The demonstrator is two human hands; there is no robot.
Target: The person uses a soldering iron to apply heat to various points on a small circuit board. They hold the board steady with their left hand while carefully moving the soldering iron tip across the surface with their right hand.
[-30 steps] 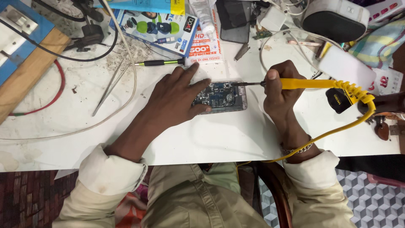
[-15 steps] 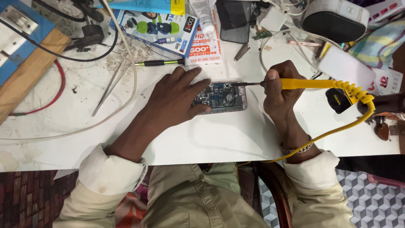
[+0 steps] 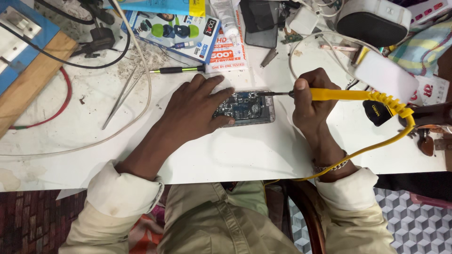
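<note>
Fingers of right hand (image 3: 310,106) clenched on yellow soldering iron (image 3: 348,95), tip at the circuit board (image 3: 246,108) mid-table (image 3: 226,155). Left hand (image 3: 195,113) flat, pinning it. Board light, stiff, probably fragile: hold by edges.

A white table (image 3: 245,155) is spanning the frame, carrying an opened phone (image 3: 247,108) at the centre. Tweezers (image 3: 120,99) and a thin screwdriver (image 3: 179,70) are lying toward the upper left, beside a wooden board (image 3: 33,80) and a red wire (image 3: 61,106). Printed boxes (image 3: 183,33) are sitting at the top, and a white pad (image 3: 386,77) is resting at the upper right.
</note>
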